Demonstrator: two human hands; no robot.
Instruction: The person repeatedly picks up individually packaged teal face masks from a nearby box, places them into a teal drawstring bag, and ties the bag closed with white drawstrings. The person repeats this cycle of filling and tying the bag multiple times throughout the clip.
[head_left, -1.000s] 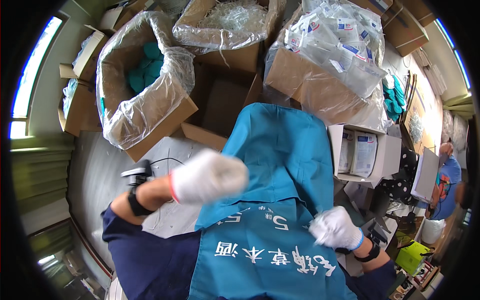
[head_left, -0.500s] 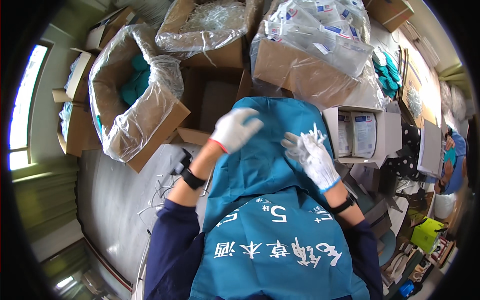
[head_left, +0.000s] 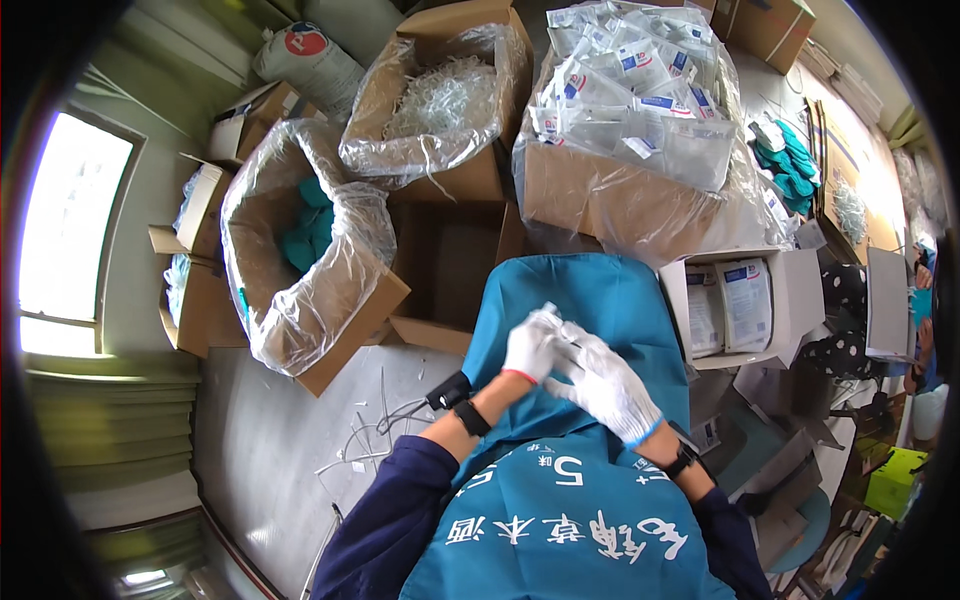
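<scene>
Both my hands wear white knit gloves and meet over the teal apron [head_left: 570, 290] that covers my lap. My left hand [head_left: 532, 346], with a red cuff edge, has its fingers closed at the fingertips of the other glove; what they pinch is hidden. My right hand [head_left: 608, 388], its glove edged in blue, reaches across with its fingers extended and its thumb apart. A small white tip [head_left: 549, 309] shows above the left fingers, too small to make out.
Ahead stand a lined carton [head_left: 335, 240] holding teal items, a box of clear shreds [head_left: 445, 95], an open brown carton [head_left: 450, 260], and a large carton [head_left: 610, 190] heaped with clear packets. At right, a white box [head_left: 790, 300] holds printed pouches. Cords [head_left: 385, 425] lie on the floor.
My hands were apart over the apron and have come together, the left moving right to the right glove's fingertips. The view has shifted, so the boxes appear lower.
</scene>
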